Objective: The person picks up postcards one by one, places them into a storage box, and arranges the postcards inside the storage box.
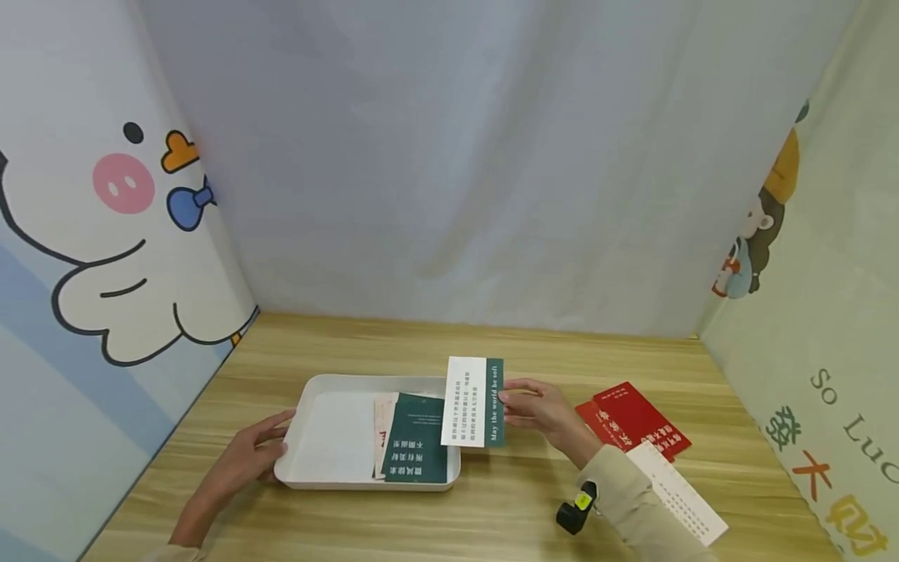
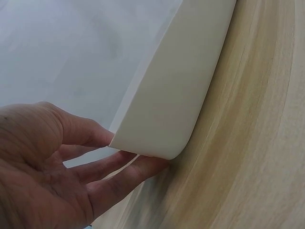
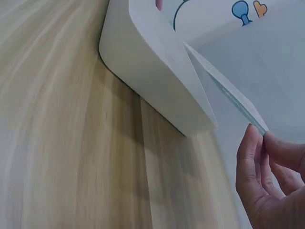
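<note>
My right hand [image 1: 537, 410] pinches a white and green printed card [image 1: 465, 402] by its right edge, thumb and fingertips on either side. The card hangs over the right end of a white tray [image 1: 330, 485], above its rim in the right wrist view. Inside the tray lie a dark green card [image 1: 417, 441] and, partly hidden under it, a pale card with red marks [image 1: 383, 421]. At the tray's left end, my left hand [image 1: 242, 460] grips the end wall, its thumb at the rim and its fingers lower down in the left wrist view.
Red cards [image 1: 639, 417] lie overlapping on the wood-grain table [image 1: 506, 499] to the right. A cream card [image 1: 677, 492] with print sits partly beneath the right sleeve [image 1: 632, 499]. A black device [image 1: 577, 509] is at the right wrist. Curtains [image 1: 449, 195] stand behind and at both sides.
</note>
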`<state>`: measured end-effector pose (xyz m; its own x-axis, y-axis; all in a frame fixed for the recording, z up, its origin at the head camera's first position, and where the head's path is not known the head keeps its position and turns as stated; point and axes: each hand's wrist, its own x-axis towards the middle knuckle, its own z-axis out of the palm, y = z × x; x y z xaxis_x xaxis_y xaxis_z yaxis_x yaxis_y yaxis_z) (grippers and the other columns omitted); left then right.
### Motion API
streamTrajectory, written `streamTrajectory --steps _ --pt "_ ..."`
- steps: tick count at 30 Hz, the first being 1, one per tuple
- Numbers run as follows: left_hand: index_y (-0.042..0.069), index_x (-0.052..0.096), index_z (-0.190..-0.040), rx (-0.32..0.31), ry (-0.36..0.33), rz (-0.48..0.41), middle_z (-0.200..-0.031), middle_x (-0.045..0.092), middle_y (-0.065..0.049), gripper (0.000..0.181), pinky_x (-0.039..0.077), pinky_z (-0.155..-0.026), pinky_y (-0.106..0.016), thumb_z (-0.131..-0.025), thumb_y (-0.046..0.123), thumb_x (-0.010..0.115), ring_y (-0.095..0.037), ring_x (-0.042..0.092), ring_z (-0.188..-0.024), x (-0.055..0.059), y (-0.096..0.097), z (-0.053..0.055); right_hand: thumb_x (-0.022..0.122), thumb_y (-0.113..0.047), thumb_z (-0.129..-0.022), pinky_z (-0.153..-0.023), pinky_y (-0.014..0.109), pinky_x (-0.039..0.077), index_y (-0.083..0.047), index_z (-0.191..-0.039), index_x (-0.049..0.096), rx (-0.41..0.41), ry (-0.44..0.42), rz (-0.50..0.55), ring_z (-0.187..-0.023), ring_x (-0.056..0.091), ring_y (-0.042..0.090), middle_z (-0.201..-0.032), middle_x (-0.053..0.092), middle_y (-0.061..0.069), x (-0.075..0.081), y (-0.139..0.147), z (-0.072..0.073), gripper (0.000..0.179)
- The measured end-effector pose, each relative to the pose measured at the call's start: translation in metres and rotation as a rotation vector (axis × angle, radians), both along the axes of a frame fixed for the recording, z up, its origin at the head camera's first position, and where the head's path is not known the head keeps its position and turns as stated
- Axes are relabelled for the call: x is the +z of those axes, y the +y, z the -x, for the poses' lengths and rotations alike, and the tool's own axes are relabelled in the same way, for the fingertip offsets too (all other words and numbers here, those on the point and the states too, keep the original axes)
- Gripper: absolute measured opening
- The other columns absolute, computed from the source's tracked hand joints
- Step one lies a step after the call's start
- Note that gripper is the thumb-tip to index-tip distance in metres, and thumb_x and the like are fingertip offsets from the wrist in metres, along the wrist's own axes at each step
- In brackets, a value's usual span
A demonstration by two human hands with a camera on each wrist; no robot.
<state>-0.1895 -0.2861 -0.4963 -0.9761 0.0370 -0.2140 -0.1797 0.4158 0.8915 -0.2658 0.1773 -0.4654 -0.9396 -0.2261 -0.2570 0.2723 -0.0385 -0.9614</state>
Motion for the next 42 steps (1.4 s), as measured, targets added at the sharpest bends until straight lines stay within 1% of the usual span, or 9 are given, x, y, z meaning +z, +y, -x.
streamTrajectory --steps 2,10,15,18,21,25,29,35,42 --pt "-0.005 0.032 -0.160 0.012 -0.002 0.011 -0.151 0.041 -0.043 0.060 0.061 -0.068 -0.038 -0.103 0.000 0.052 -0.031 0.071 -0.100 0.000 0.002 0.000 0.070 -0.003 -0.098 -0.077 0.031 0.063 0.011 -0.132 0.060 0.007 -0.007 -0.011 -0.076 0.071 0.012 -0.088 0.074 0.000 -0.001 -0.008 0.000 0.038" --pt "-0.008 0.031 -0.160 -0.017 0.037 -0.010 -0.149 0.042 -0.045 0.059 0.061 -0.068 -0.040 -0.104 -0.001 0.050 -0.034 0.070 -0.102 -0.001 0.007 0.005 0.071 -0.003 -0.097 -0.074 0.030 0.063 0.013 -0.131 0.060 0.025 -0.007 -0.016 -0.075 0.071 0.014 -0.089 0.074 0.003 -0.006 -0.028 0.000 0.039" --pt "-0.008 0.031 -0.160 -0.002 0.026 0.018 -0.149 0.042 -0.045 0.059 0.061 -0.067 -0.040 -0.104 -0.002 0.050 -0.034 0.071 -0.101 0.001 0.007 0.004 0.071 0.001 -0.096 -0.077 0.035 0.063 0.015 -0.125 0.062 0.047 0.013 -0.025 -0.074 0.070 0.014 -0.086 0.073 0.004 -0.007 -0.043 -0.003 0.033" --pt "-0.008 0.032 -0.159 0.003 0.025 0.018 -0.149 0.042 -0.045 0.059 0.061 -0.067 -0.040 -0.103 -0.002 0.050 -0.034 0.071 -0.101 0.002 0.007 0.003 0.071 0.002 -0.095 -0.075 0.038 0.064 0.015 -0.120 0.064 0.039 0.026 -0.079 -0.071 0.070 0.014 -0.084 0.073 0.006 -0.007 -0.053 -0.006 0.029" --pt "-0.008 0.032 -0.159 0.003 0.028 0.015 -0.150 0.042 -0.044 0.059 0.061 -0.068 -0.040 -0.104 -0.001 0.050 -0.034 0.071 -0.102 0.001 0.006 0.002 0.073 0.004 -0.093 -0.070 0.036 0.064 0.015 -0.114 0.065 0.011 0.029 -0.123 -0.067 0.070 0.014 -0.082 0.074 0.009 -0.008 -0.063 -0.008 0.025" --pt "-0.007 0.032 -0.160 0.006 0.027 0.021 -0.150 0.043 -0.044 0.060 0.060 -0.068 -0.039 -0.104 0.000 0.051 -0.034 0.071 -0.102 0.000 0.005 0.002 0.074 0.009 -0.091 -0.063 0.034 0.063 0.016 -0.107 0.066 -0.040 0.038 -0.147 -0.063 0.068 0.014 -0.079 0.074 0.012 -0.010 -0.074 -0.010 0.019" --pt "-0.007 0.032 -0.160 0.015 0.023 0.031 -0.149 0.044 -0.044 0.060 0.060 -0.067 -0.039 -0.103 0.000 0.052 -0.032 0.070 -0.100 -0.001 0.005 0.001 0.075 0.009 -0.090 -0.060 0.032 0.062 0.015 -0.104 0.066 -0.056 0.053 -0.163 -0.061 0.067 0.014 -0.079 0.073 0.012 -0.011 -0.081 -0.013 0.017" --pt "-0.006 0.033 -0.159 0.020 0.027 0.019 -0.149 0.044 -0.044 0.060 0.060 -0.067 -0.039 -0.103 -0.001 0.052 -0.031 0.070 -0.098 -0.002 0.004 0.000 0.076 0.003 -0.091 -0.057 0.032 0.061 0.012 -0.103 0.066 -0.038 0.113 -0.206 -0.059 0.065 0.013 -0.079 0.070 0.012 -0.014 -0.083 -0.017 0.018" --pt "-0.006 0.033 -0.160 0.028 0.027 0.026 -0.149 0.044 -0.043 0.060 0.059 -0.065 -0.038 -0.103 -0.001 0.052 -0.031 0.070 -0.098 -0.003 0.003 0.000 0.074 -0.006 -0.095 -0.056 0.035 0.060 0.006 -0.100 0.068 0.018 0.234 -0.357 -0.060 0.062 0.013 -0.077 0.067 0.010 -0.014 -0.081 -0.019 0.014"
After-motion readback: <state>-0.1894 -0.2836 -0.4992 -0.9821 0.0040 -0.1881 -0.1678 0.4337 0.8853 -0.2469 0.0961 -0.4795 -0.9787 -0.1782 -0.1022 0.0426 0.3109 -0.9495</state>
